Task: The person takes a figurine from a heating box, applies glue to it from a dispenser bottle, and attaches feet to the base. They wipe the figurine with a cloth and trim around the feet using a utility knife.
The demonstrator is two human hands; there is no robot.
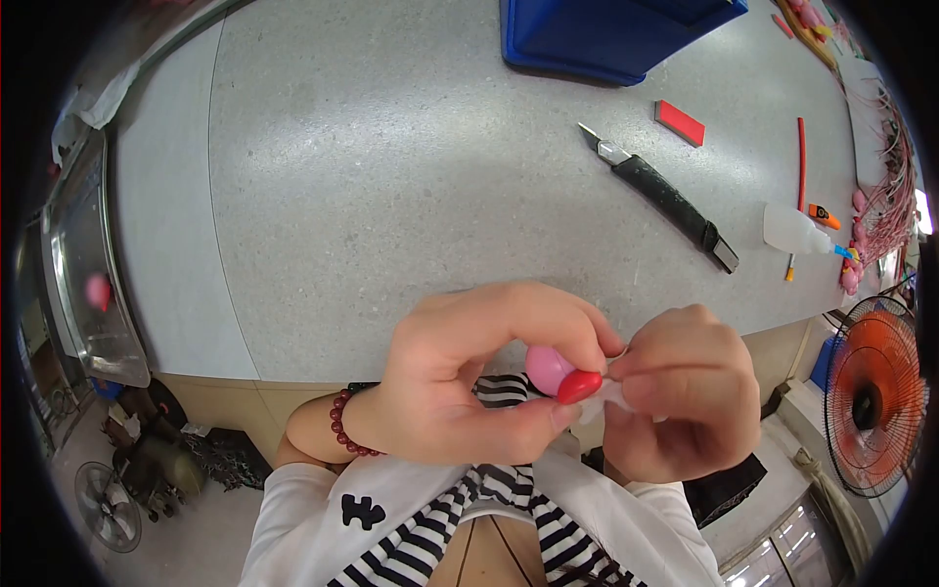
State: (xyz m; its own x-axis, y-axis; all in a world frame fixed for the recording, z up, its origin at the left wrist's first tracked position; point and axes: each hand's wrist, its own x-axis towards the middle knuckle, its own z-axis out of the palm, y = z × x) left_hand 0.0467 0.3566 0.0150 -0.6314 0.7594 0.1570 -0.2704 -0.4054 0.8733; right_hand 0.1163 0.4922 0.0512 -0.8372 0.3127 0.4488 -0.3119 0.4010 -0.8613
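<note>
Close to my body, at the table's near edge, my left hand (479, 377) pinches a small, glossy pink rounded piece (550, 369) with a red tip (580, 386) between thumb and fingers. Just right of it, my right hand (685, 391) is closed, with thumb and fingers pressed together against a thin white cloth or tissue (608, 396) that touches the red tip. Part of the white material is hidden by the right fingers. A thin pale line shows by the fingertips; I cannot tell what it is.
On the grey table (391, 196) lie a black utility knife (670, 201), blade out, a red block (680, 123), a white squeeze bottle (794, 231) and a thin red stick (801, 166). A blue bin (606, 39) stands behind. A metal tray (122, 338) holds another pink-and-red piece (99, 292). An orange fan (871, 396) is right.
</note>
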